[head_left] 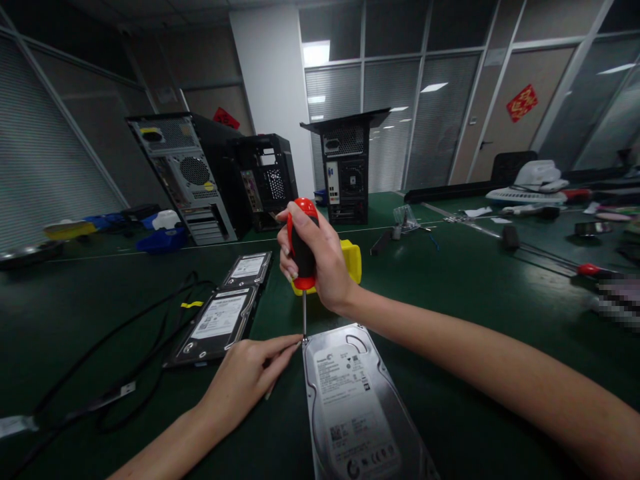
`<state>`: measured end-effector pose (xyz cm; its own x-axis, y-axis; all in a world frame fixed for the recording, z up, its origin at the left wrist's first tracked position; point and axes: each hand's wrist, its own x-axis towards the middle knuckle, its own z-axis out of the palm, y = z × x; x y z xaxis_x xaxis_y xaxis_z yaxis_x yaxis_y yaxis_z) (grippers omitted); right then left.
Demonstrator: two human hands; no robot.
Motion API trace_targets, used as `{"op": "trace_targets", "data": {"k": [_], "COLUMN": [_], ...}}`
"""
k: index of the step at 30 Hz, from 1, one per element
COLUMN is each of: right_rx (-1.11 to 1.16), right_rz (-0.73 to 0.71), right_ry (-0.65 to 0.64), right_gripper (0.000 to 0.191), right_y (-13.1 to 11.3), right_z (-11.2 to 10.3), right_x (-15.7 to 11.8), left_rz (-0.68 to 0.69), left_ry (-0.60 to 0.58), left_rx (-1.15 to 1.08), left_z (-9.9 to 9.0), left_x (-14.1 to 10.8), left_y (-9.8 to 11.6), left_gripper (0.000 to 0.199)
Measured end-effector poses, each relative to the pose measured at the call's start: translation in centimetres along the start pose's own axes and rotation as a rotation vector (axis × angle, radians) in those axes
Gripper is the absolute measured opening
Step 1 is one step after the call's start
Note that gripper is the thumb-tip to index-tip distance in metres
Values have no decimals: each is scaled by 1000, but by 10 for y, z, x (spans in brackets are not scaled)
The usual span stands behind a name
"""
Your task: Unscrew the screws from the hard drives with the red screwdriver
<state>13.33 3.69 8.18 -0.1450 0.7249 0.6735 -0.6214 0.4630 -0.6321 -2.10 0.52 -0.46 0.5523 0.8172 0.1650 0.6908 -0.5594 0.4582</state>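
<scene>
My right hand [320, 257] is wrapped round the red and black handle of a screwdriver [305, 310], which stands nearly upright. Its tip rests at the far left corner of a silver hard drive [350, 407] lying label up on the green table. My left hand [255, 367] reaches in from the left, its fingertips closed together at that corner beside the screwdriver tip. Whatever lies between those fingertips is too small to make out. A yellow bin [353, 261] stands behind my right hand, partly hidden by it.
Left of my hands lie two more hard drives, a nearer one [220, 320] and a farther one [250, 268], near black cables [125, 327]. Several computer cases, one a tower [200, 173], stand behind. Tools, including a red-handled one [590, 269], are at right.
</scene>
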Motion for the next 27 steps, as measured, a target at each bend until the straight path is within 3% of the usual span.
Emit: {"op": "trace_targets", "data": {"k": [27], "right_rx": [-12], "right_rz": [10], "right_ry": [-73], "right_gripper": [26], "right_y": [2], "right_z": [1], "right_x": [-2], "left_rz": [13], "left_ry": [7], "left_rx": [-6], "left_z": [1], "left_x": [1], "left_y": [-2], "left_gripper": [34]}}
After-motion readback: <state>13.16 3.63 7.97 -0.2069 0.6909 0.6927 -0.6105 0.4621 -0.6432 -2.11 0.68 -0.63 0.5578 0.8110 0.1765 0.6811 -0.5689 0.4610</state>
